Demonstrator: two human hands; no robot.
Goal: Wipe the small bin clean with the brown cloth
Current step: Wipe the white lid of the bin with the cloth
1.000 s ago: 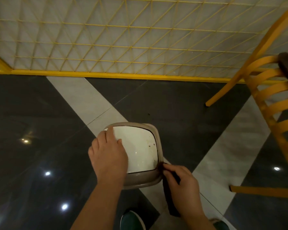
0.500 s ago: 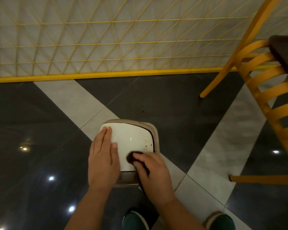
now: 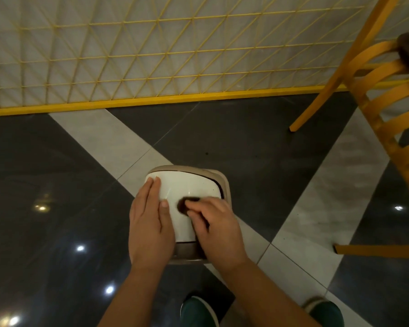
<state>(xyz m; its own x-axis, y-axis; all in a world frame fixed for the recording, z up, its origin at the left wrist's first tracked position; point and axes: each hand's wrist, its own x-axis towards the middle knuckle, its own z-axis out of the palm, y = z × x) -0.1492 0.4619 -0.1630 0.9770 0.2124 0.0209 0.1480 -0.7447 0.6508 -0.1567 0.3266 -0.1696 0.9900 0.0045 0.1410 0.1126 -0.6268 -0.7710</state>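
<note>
The small beige plastic bin with a white lid [image 3: 189, 187] stands on the dark and pale tiled floor [image 3: 57, 173]. On the left part of its lid, the left hand [image 3: 149, 223] lies flat with straight fingers. On the lid's near right part, the right hand [image 3: 215, 230] presses and grips the dark brown cloth [image 3: 183, 205] with curled fingers. Right of the bin, well apart, stands a yellow wooden chair [image 3: 387, 102].
</note>
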